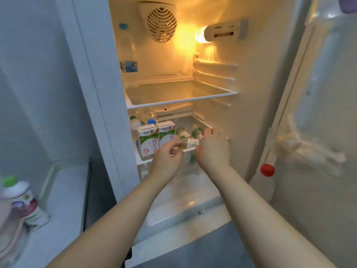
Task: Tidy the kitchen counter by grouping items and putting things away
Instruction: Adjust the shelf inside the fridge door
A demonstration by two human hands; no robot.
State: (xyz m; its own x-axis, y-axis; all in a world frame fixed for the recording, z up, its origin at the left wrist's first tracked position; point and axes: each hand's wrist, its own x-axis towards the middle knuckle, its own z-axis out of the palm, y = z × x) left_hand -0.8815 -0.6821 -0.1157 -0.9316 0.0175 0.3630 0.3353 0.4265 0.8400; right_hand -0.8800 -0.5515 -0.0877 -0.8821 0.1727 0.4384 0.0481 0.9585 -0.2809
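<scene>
Two bare forearms reach forward into an open white refrigerator [251, 113], both hands at the front edge of its lower glass shelf [207, 123]. The left hand [168, 158] is turned palm inward with fingers loosely curled; its forefinger stretches toward a small clear plastic bottle [191, 142] lying on its side on that shelf, and the hand holds nothing. The right hand [212, 149] shows its back to the camera, wrist bent, fingers curled over the end of a small green-labelled bottle [197, 132]. Whether it actually grips that bottle cannot be told, because the hand hides the contact and the picture is blurred. A second green-labelled bottle [181, 132] lies just beside it.

Left of the hands, two white-and-green milk cartons [147, 140] stand upright side by side on the same shelf. The nearer one reads "3.3g" in red, and both carry the red characters 纯牛奶. Behind them stand bottles with blue and green caps.

On the upper shelf a tall clear water bottle with a blue label [128, 66] stands at the left wall; its print is unreadable. A red-capped bottle [267, 170] sits in the door, and a green-capped bottle with a berry label [21, 200] stands on the counter at the left.
</scene>
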